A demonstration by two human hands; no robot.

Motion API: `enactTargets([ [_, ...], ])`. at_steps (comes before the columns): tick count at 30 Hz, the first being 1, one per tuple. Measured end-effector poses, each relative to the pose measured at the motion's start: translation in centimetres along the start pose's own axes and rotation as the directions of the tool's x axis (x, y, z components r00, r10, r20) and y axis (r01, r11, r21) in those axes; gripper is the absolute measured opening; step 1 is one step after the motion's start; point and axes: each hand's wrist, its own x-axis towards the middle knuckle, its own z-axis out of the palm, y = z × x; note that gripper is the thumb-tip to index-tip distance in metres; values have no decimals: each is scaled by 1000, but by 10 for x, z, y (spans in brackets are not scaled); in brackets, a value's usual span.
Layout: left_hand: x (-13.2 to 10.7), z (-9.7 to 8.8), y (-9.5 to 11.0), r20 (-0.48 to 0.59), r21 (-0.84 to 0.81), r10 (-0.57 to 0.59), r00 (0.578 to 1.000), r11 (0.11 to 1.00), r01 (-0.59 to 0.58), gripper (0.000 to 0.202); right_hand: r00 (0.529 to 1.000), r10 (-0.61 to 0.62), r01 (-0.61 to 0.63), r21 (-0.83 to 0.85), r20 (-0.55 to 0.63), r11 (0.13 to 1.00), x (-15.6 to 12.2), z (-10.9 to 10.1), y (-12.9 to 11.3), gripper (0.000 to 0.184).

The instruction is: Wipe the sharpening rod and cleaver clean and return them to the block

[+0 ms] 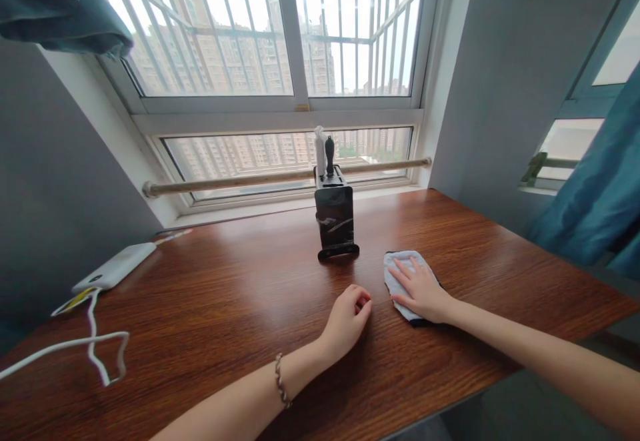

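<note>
My right hand (423, 291) lies flat with fingers spread on a folded pale grey cloth (395, 274) with dark edging, pressing it against the brown wooden table (225, 321). To its left, my left hand (349, 315) rests on the tabletop, its fingers curled in loosely; nothing shows in them. A braided bracelet (281, 381) circles the left wrist. Beyond both hands stands a black knife-block-like holder (335, 217), with a black handle (329, 154) and a white, wrapped-looking item (320, 151) sticking up from its top.
A white power strip (117, 267) lies at the table's left side, its white cable (93, 341) looping over the surface. Behind the table a rod (240, 182) crosses the barred window (210, 34). Blue curtains (595, 187) hang at the right and upper left.
</note>
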Motion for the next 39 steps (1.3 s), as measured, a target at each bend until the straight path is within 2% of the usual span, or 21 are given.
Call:
enactTargets([
  [3, 0, 3, 3, -9, -13, 0, 1000, 1000, 0, 11, 999, -41, 41, 2, -8, 999, 9, -2, 6, 51],
  [5, 1, 4, 4, -20, -30, -5, 1000, 1000, 4, 11, 996, -10, 12, 16, -86, 1000, 22, -4, 1, 45],
  [6, 2, 5, 5, -26, -43, -8, 1000, 999, 6, 11, 989, 22, -19, 27, -149, 999, 32, -3, -6, 48],
  [9, 3, 5, 4, -59, -99, -24, 998, 995, 18, 11, 936, 104, -73, 103, -336, 992, 72, 8, -50, 77],
  [12, 1, 5, 2, -110, -183, -58, 992, 982, 37, 12, 842, 222, -140, 199, -491, 970, 125, 23, -110, 100],
  [15, 2, 5, -3, -171, -310, -98, 980, 950, 41, 23, 712, 361, -229, 287, -603, 930, 169, 34, -158, 111],
  [17, 5, 4, -7, -224, -400, -133, 966, 916, 33, 33, 621, 445, -283, 345, -645, 895, 187, 38, -176, 117],
  [19, 11, -1, -13, -276, -468, -179, 944, 883, 30, 38, 566, 478, -300, 372, -672, 879, 194, 39, -180, 115],
  [22, 22, -12, -25, -331, -521, -239, 913, 853, 34, 40, 554, 453, -274, 361, -698, 891, 194, 37, -168, 107],
  [26, 30, -23, -38, -385, -538, -273, 881, 843, 26, 39, 581, 405, -231, 335, -706, 914, 193, 21, -128, 104],
  [31, 32, -18, -42, -370, -544, -273, 888, 839, 31, 33, 620, 337, -179, 290, -709, 940, 192, -5, -70, 102],
  [39, 32, -15, -46, -359, -508, -250, 899, 860, 36, 29, 554, 338, -230, 250, -761, 941, 173, -41, 9, 84],
])
